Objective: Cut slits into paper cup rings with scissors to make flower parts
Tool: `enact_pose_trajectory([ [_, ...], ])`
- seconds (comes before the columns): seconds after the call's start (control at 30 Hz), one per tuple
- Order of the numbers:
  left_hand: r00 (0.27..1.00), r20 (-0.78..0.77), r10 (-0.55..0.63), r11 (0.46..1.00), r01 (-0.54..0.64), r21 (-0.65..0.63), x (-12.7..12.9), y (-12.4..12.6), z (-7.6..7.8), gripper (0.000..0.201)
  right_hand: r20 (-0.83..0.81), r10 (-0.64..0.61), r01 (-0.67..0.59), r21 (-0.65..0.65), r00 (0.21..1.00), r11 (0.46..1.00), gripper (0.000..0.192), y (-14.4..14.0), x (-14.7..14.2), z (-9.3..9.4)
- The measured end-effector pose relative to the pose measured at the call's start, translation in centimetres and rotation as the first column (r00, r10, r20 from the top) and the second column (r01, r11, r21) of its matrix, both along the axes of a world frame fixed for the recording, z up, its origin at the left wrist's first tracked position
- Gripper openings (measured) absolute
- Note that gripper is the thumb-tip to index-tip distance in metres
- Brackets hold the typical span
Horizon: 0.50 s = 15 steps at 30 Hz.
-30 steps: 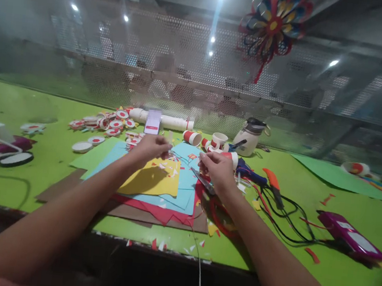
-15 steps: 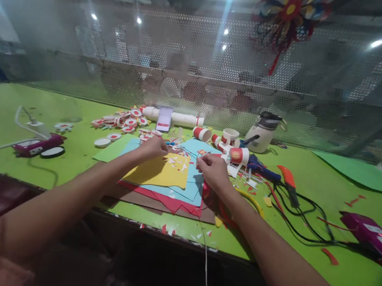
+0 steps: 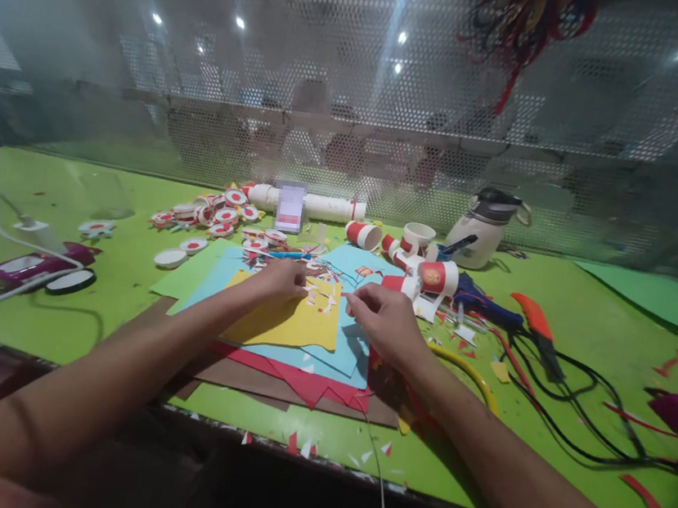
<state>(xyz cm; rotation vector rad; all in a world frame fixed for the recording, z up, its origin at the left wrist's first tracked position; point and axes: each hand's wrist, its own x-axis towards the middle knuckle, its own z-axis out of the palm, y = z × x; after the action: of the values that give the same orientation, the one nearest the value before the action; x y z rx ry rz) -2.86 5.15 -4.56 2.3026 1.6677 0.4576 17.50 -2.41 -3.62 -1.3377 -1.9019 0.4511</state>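
Observation:
My left hand hovers over the left part of a yellow paper sheet, its fingers drawn together. What it pinches, if anything, is too small to make out. To the sheet's right is my right hand, thumb and forefinger closed. A tiny reddish bit shows at those fingertips, its kind unclear. White paper scraps lie on the yellow sheet between the hands. Light-blue paper and red paper are stacked underneath. Just behind my left hand lies a blue pen.
Red-and-white paper cups, a glue gun and an orange-handled tool with black cables are at right. Round white-and-red paper pieces are piled at left. A phone leans on a white tube; a jug stands behind.
The view has tipped down slightly and come closer. My left hand has moved toward me and right, away from the pen, onto the yellow sheet. My right hand stays beside the sheet, fingers closed.

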Motion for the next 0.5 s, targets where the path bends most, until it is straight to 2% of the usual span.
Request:
enact_pose_trajectory([
  [0.13,0.995,0.102,0.01,1.0,-0.007,-0.028,-0.2,-0.2,-0.2,0.017,-0.063,0.005,-0.003,0.026,0.998,1.0,0.021,0.0,0.0,0.0],
  [0.3,0.972,0.233,0.039,0.992,-0.01,-0.125,-0.6,-0.6,0.6,0.024,-0.148,0.005,-0.005,0.003,0.989,1.0,0.02,0.1,0.2,-0.1],
  [0.4,0.913,0.405,0.052,0.979,0.033,-0.199,-0.8,-1.0,1.5,0.03,-0.225,-0.006,-0.002,-0.039,0.974,0.999,0.019,0.1,0.3,-0.1],
  [0.5,0.815,0.578,0.019,0.95,0.166,-0.266,-0.3,-1.9,2.1,0.033,-0.341,-0.012,-0.031,-0.119,0.94,0.992,0.018,0.2,0.2,0.1],
])
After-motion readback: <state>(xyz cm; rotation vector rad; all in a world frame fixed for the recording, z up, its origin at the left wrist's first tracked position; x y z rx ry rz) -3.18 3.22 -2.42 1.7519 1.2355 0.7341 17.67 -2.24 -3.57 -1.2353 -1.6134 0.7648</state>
